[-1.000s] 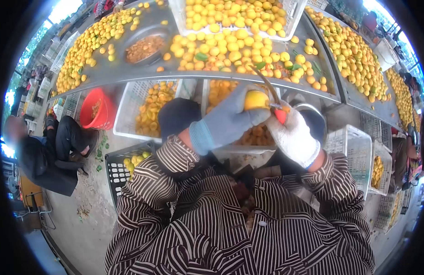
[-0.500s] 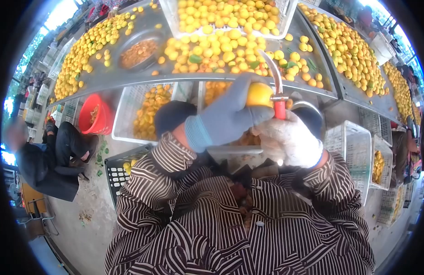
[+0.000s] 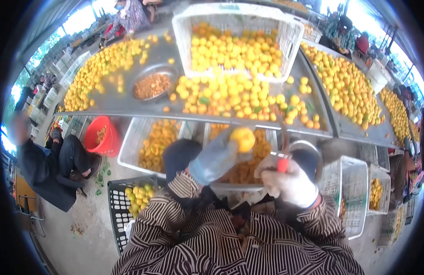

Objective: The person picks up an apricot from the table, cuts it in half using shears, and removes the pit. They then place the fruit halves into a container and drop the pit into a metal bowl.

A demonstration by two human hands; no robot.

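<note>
My left hand (image 3: 215, 160), in a blue-grey glove, grips a round yellow fruit (image 3: 242, 139), a peach or apricot by its look. To its right my right hand (image 3: 290, 182), in a white glove, is closed round the red handle of a curved knife (image 3: 282, 164). The knife's blade points up, blurred, and is apart from the fruit. Both hands are above crates of cut fruit below the table edge. On the metal table (image 3: 129, 108) lie many whole yellow fruits (image 3: 225, 98) and a few green leaves.
A white crate (image 3: 182, 55) of fruit stands tilted on the table, left of it a bowl (image 3: 152, 86) of brown bits. Below are a red bucket (image 3: 102, 136), a black crate (image 3: 120, 201) and white crates (image 3: 354, 197). A person (image 3: 42, 160) sits at left.
The knife has come away from the fruit. My hands have moved apart and lower in view, the left going left with the fruit. The view has tilted up, showing more of the table's far side.
</note>
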